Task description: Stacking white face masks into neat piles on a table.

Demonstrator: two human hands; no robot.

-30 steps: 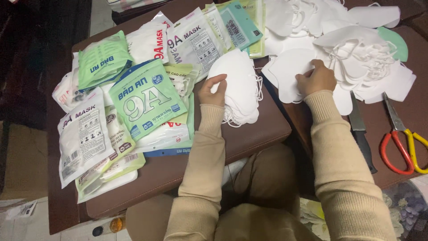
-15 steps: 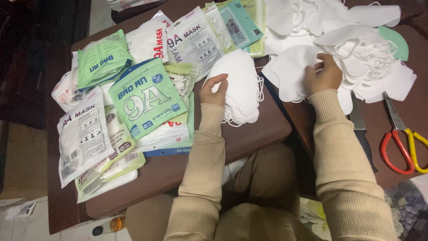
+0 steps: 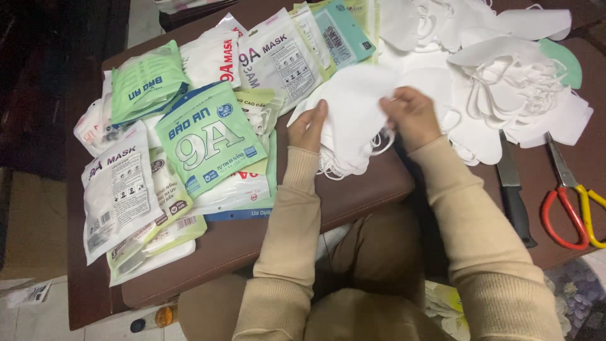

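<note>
Head view, centre frame: our left hand (image 3: 309, 129) lies flat w/ fingers together against the left edge of the white mask stack (image 3: 353, 120). Our right hand (image 3: 410, 113) pinches the top mask's right edge. Stack sits on the brown desk (image 3: 353, 189). Mask packets (image 3: 208, 142) at left; loose masks (image 3: 517, 82) upper right; knife (image 3: 514, 189) & scissors (image 3: 571, 196) right.

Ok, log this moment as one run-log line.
left hand: on white mask stack | right hand: pinching top mask | left of stack: mask packets | right: loose masks, knife, scissors
</note>
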